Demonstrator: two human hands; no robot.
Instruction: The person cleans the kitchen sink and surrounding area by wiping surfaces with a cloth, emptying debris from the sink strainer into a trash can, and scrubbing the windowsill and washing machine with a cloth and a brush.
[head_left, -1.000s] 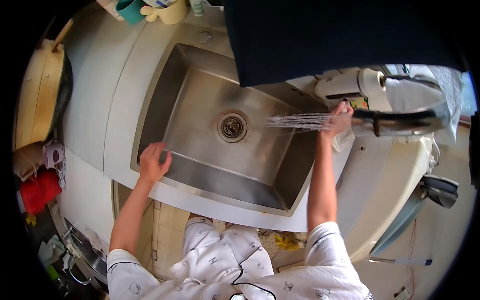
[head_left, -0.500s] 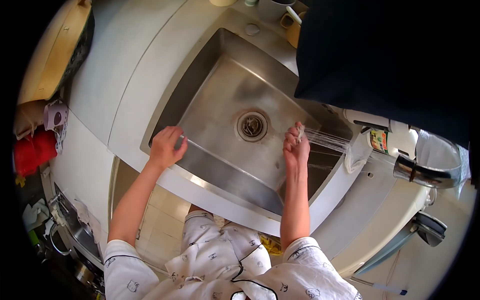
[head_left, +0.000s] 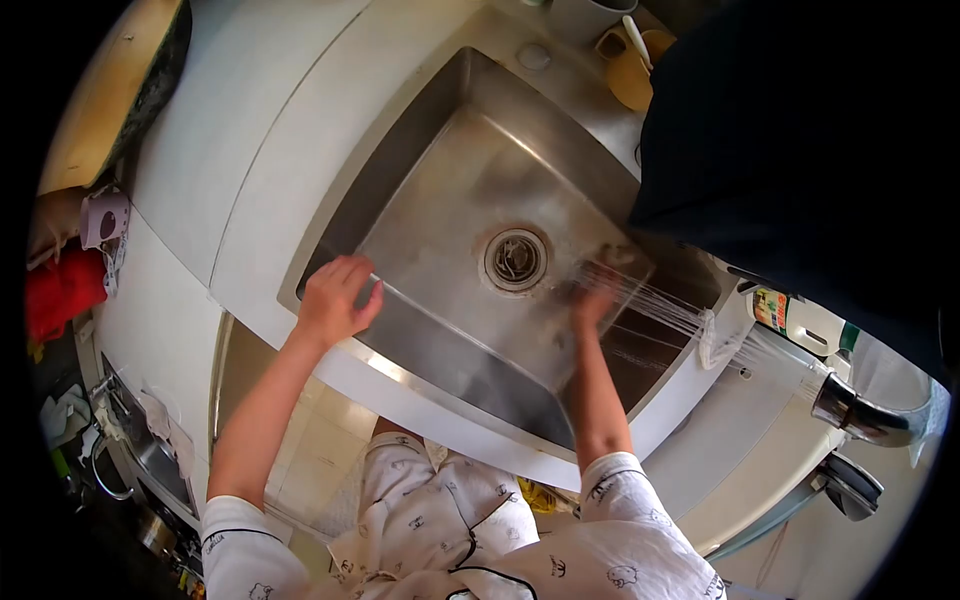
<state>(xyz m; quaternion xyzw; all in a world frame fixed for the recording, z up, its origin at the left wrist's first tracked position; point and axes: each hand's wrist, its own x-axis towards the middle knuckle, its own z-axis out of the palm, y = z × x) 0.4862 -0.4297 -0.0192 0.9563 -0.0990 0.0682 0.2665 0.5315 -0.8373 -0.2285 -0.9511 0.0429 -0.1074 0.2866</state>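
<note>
Scuffed steel sink (head_left: 440, 200), long axis slanting down-right, round drain (head_left: 515, 262), shiny tap (head_left: 868, 412) pointing up-left, left hand (head_left: 338, 300) loosely open, right hand (head_left: 597, 297) blurred in spray, grip unclear

Steel sink (head_left: 450, 200): one piece
Drain (head_left: 515, 262): one, in the sink
Faucet (head_left: 870, 412): one
Hands: two, one left hand (head_left: 340, 300) and one right hand (head_left: 595, 298)
Grey cup (head_left: 590, 18): one
Purple cup (head_left: 104, 219): also one
</note>
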